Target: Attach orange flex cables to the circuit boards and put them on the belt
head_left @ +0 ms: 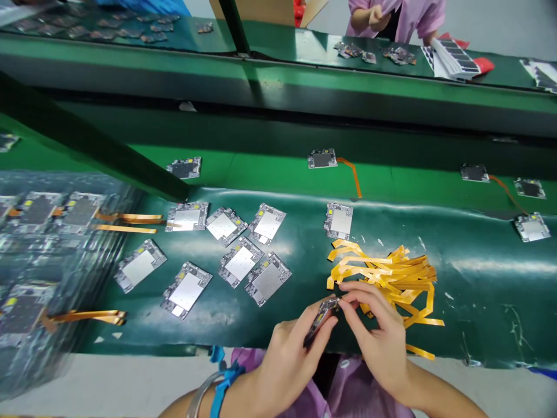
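Observation:
My left hand (291, 354) grips a small circuit board (321, 320) between thumb and fingers, tilted on its edge above the bench front. My right hand (378, 337) is at the board's far right end, thumb and fingertips pinched together there. Whatever sits between those fingertips is too small and covered to make out. Right behind my right hand lies a heap of orange flat ribbon cables (404, 273), partly hidden by it. Several loose circuit boards (240, 262) with silver shield plates lie flat on the green bench to the left. A single board (339, 220) rests just above the cable heap.
At left, blurred clear plastic trays (78, 255) hold boards with ribbon cables attached. Beyond the bench runs a green belt (261, 174) carrying spaced boards, some with cables. A slanted green post (87, 139) crosses the left side. Across the way, a person in pink (395, 17) stands by another bench.

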A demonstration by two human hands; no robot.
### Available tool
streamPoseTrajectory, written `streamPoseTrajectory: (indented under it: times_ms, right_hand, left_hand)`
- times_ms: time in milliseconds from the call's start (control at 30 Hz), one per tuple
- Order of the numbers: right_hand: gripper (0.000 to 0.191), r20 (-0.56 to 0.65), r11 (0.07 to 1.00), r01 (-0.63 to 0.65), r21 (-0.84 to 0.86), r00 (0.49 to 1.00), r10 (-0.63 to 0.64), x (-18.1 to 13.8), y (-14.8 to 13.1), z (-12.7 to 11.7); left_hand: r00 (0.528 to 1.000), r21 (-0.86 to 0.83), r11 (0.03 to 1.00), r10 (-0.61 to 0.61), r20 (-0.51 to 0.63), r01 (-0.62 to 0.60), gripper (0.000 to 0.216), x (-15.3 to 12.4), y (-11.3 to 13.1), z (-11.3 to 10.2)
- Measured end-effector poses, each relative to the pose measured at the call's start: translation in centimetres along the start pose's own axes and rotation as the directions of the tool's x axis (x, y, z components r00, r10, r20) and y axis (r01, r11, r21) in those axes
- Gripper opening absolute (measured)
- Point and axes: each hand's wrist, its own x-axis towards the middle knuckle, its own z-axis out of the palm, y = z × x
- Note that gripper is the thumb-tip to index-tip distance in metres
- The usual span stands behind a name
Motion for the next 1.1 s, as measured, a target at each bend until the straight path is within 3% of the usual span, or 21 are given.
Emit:
streamPoseTrajectory:
  times_ms: [167, 300, 400, 467, 533, 600, 667, 700, 767, 933, 1033, 1100]
  right_hand:
    - [0.013, 0.044, 0.999, 0.031, -0.04, 0.999, -0.029, -0.3, -0.1, 0.4]
    - [0.014, 0.149, 0.975, 0.179, -0.13, 0.976, -0.159, -0.3, 0.1, 0.3]
    - [0.024, 0.197, 0.906, 0.363, -0.216, 0.925, -0.324, 0.2, 0.7, -0.4]
    - [0.028, 0.207, 0.893, 0.374, -0.252, 0.922, -0.327, 1.7, 1.4, -1.3]
    - [0.027, 0.301, 0.888, 0.355, -0.291, 0.916, -0.267, 3.9, 2.5, -2.1]
    - [0.024, 0.511, 0.861, 0.411, -0.299, 0.831, -0.22, 6.2, 3.7, -2.4]
    - [0.017, 0.698, 0.831, 0.48, -0.279, 0.696, -0.168, 8.0, 4.6, -2.0]
    - [0.013, 0.745, 0.824, 0.496, -0.274, 0.651, -0.145, 8.6, 4.9, -1.7]
    - [0.003, 0.783, 0.813, 0.511, -0.28, 0.611, -0.114, 9.2, 5.0, -0.9]
    - [0.008, 0.783, 0.817, 0.498, -0.292, 0.615, -0.096, 9.3, 4.6, -0.4]
    - [0.012, 0.744, 0.827, 0.481, -0.292, 0.657, -0.119, 9.5, 4.8, -0.9]
    - [0.01, 0.686, 0.849, 0.458, -0.265, 0.708, -0.168, 9.5, 4.8, -1.2]
  left_hand:
    - [0.997, -0.03, 0.998, -0.055, -0.049, 0.054, 0.022, -0.6, -0.7, 0.4]
    - [0.989, -0.086, 0.987, -0.142, -0.042, 0.138, 0.017, -0.5, -1.1, 0.4]
    - [0.976, -0.192, 0.959, -0.216, -0.025, 0.208, 0.019, 0.0, -1.5, -0.7]
    - [0.968, -0.288, 0.93, -0.25, -0.03, 0.231, 0.02, 0.6, -1.8, -2.0]
    - [0.958, -0.377, 0.893, -0.282, -0.049, 0.243, 0.024, 1.0, -2.2, -3.5]
    - [0.95, -0.412, 0.874, -0.307, -0.056, 0.258, 0.027, 1.2, -2.5, -4.6]
    - [0.946, -0.401, 0.873, -0.321, -0.046, 0.277, 0.028, 1.1, -2.8, -5.1]
    - [0.944, -0.392, 0.873, -0.329, -0.037, 0.289, 0.028, 1.0, -3.0, -5.2]
    - [0.942, -0.375, 0.875, -0.336, -0.013, 0.307, 0.029, 0.9, -3.2, -5.2]
    - [0.933, -0.284, 0.891, -0.357, 0.043, 0.354, 0.037, 1.4, -3.3, -5.1]
    - [0.906, -0.307, 0.853, -0.411, 0.105, 0.423, 0.053, 2.4, -2.8, -5.3]
    - [0.905, -0.321, 0.846, -0.401, 0.142, 0.426, 0.051, 3.1, -2.2, -5.3]
